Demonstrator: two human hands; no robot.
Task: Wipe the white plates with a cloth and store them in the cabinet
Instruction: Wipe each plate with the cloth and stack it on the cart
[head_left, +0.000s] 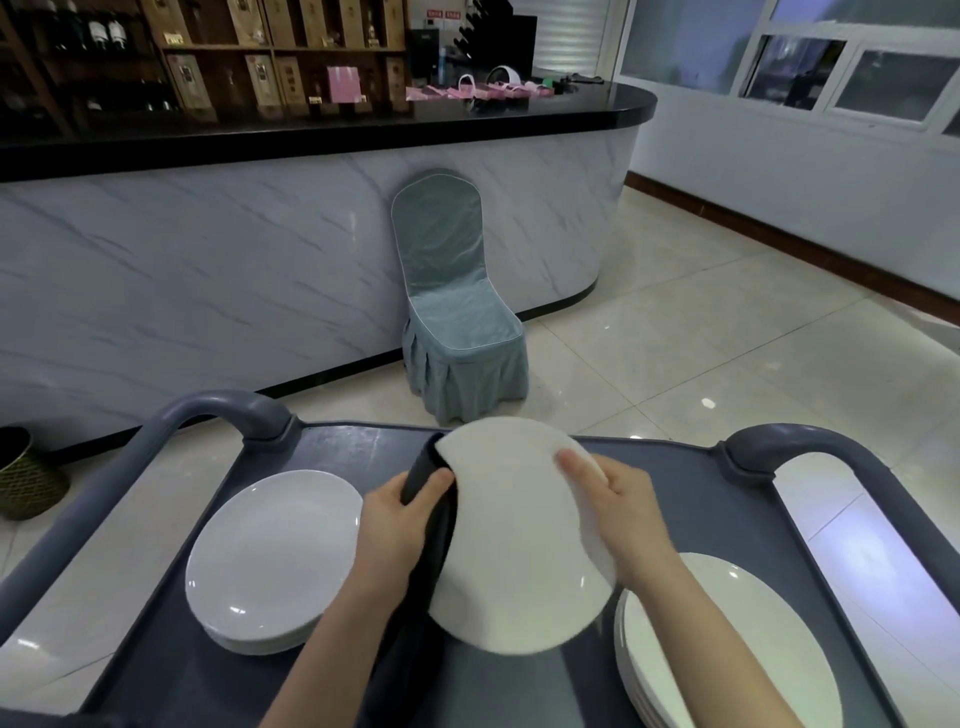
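White plate (519, 545): round, plain, held tilted above the grey cart top (343, 452), between two stacks (lower right rim overlapping the right stack in this view; contact not discernible).

Left hand (400, 519): at the plate's left rim, fingers curled round a dark cloth (423, 470), thumb on top. Cloth folded over the rim, the rest hanging down beneath the wrist.

Right hand (626, 501): at the upper right rim, fingers bent onto the facing side, gripping the plate's edge.

Left stack of white plates (270, 556): several, flat on the cart top, left of the held plate and apart from it.

Right stack of white plates (737, 654): several, flat, at the near right corner, partly behind the right forearm.

Left cart handle (228, 405): curved grey tube at the far left corner.

Right cart handle (810, 441): matching tube at the far right corner.

Chair (457, 312): grey-blue fabric cover, beyond the cart, back against the counter.

Counter (208, 270): marble-patterned front, black top, pink bags (478, 92) on it.

Wooden shelves (270, 47): behind the counter, stocked with boxes and bottles.

Woven bin (26, 478): on the tiled floor, far left.
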